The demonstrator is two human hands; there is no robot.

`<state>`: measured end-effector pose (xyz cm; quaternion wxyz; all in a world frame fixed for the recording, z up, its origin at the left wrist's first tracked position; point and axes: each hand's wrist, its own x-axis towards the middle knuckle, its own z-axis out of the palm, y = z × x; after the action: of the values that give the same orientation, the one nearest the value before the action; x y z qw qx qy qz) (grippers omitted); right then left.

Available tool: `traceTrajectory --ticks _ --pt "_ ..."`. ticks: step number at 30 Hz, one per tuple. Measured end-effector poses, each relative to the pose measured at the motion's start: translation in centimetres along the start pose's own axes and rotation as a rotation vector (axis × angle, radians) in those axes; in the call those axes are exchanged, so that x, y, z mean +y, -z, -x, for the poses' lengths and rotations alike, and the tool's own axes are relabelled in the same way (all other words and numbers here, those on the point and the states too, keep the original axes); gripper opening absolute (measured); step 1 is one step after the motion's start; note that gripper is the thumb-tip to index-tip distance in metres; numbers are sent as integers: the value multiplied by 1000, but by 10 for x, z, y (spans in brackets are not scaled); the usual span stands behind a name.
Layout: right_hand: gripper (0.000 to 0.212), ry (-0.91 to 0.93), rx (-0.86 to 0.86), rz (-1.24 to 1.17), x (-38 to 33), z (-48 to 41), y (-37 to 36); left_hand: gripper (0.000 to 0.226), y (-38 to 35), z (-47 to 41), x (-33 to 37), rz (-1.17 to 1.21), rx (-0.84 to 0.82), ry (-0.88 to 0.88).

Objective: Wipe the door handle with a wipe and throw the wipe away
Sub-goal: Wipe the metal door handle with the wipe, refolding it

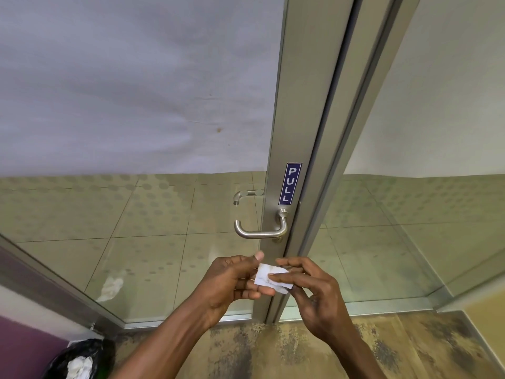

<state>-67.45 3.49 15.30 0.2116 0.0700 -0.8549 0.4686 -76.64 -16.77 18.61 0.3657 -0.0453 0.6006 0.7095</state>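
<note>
A brushed metal lever door handle [259, 232] juts left from the aluminium door frame, just under a blue PULL sticker [290, 183]. Below the handle, both hands hold a small folded white wipe [269, 277] with brownish smudges. My left hand [232, 283] supports it from underneath with its fingers. My right hand [314, 288] pinches its right edge between thumb and fingers. The wipe is a short way below the handle and does not touch it.
The glass door [164, 214] is frosted above and clear below, showing tiled floor beyond. A bin with a black bag [79, 359] holding white waste sits at the bottom left. A second handle [247, 195] shows through the glass. Worn patterned floor lies underfoot.
</note>
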Motion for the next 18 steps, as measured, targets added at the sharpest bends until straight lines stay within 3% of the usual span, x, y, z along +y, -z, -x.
traceTrajectory --ticks 3,6,9,11,15,18 --pt "44 -76 21 -138 0 3 -1 20 1 1 -3 -130 67 -75" --pt "30 -225 71 -393 1 6 -2 14 0 0 -4 -200 110 -165" --pt "38 -443 156 -618 -3 4 -6 14 -1 0 -5 -282 127 -258" --pt "39 -546 181 -628 -5 1 -11 15 -2 0 -7 -351 125 -313" --pt "13 -589 166 -583 -1 -4 -19 17 -6 -1 -6 -442 166 -381" --pt "16 -598 233 -507 3 -13 -22 18 -10 -6 -3 -541 264 -448"
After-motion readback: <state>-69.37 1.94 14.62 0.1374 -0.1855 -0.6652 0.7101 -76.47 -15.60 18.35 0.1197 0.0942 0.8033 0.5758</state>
